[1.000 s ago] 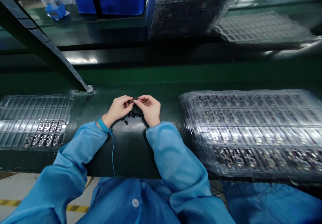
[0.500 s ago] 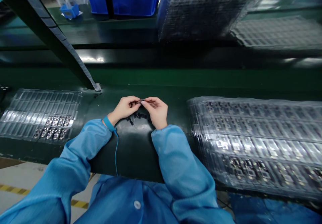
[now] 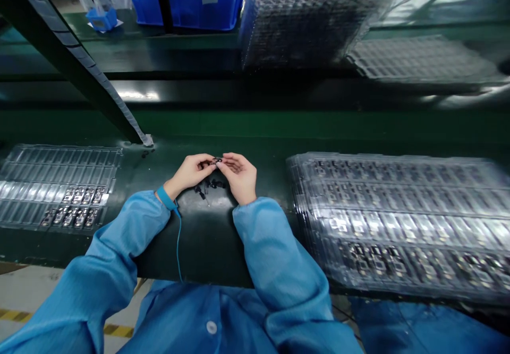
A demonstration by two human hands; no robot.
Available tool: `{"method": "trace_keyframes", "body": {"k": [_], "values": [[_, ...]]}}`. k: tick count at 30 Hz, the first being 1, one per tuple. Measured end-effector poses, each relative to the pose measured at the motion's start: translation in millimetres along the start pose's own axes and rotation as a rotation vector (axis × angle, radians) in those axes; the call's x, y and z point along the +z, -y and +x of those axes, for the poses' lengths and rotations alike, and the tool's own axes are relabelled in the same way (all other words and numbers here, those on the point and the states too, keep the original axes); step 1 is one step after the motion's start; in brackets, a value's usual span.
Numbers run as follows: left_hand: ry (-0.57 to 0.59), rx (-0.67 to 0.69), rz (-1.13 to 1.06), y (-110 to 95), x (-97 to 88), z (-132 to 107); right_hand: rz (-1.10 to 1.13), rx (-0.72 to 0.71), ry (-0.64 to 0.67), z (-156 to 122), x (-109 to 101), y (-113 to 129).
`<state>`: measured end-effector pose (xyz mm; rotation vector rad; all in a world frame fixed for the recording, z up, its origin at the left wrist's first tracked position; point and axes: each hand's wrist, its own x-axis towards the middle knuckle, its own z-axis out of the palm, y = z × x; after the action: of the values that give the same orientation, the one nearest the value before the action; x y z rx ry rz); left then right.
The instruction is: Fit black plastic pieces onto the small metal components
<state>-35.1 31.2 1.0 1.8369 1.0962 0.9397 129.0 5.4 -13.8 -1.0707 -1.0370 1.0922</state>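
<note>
Over the green bench (image 3: 199,237), my left hand (image 3: 193,172) pinches a small dark electronic part (image 3: 217,161). My right hand (image 3: 240,178) grips the same part from the other side, fingertips nearly meeting. Its exact kind is too small to tell. Just below my hands lies a loose cluster of small black pieces (image 3: 215,183), one with a thin pin-like end. A blue wrist strap (image 3: 166,197) with a cord circles my left wrist.
At left lies a clear compartment tray (image 3: 59,168) with several small circuit modules (image 3: 82,195). A stack of clear trays (image 3: 390,216) with more modules is at right. Behind stand a blue bin (image 3: 195,3), piled trays (image 3: 295,30) and a slanted post (image 3: 95,72).
The view has shifted slightly, so most things sit a little further left. My hands stay together on the small part, which now shows a little more between the fingertips.
</note>
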Motion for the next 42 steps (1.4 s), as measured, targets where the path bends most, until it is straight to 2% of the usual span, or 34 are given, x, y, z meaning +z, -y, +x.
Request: {"method": "trace_keyframes", "body": {"k": [7,20,25,29,36,42], "values": [[0.020,-0.034,-0.038,3.3,-2.2,1.4,-0.008,-0.013,0.054,-1.1,-1.3,-1.5],[0.026,-0.039,-0.055,-0.1,-1.6,0.8,-0.032,-0.035,0.011,-0.9,-0.9,0.3],[-0.010,-0.062,-0.131,3.9,-0.8,2.3,-0.007,-0.049,-0.016,0.1,-0.4,1.0],[-0.064,-0.077,-0.208,6.9,-1.4,3.8,-0.095,-0.039,0.014,-1.0,-0.9,0.9],[-0.126,0.036,-0.171,6.1,-6.1,4.2,-0.242,-0.065,0.117,-3.1,0.6,4.8],[-0.084,-0.063,-0.270,12.2,-4.2,4.8,-0.258,-0.054,0.108,-2.8,0.6,5.7]]}}
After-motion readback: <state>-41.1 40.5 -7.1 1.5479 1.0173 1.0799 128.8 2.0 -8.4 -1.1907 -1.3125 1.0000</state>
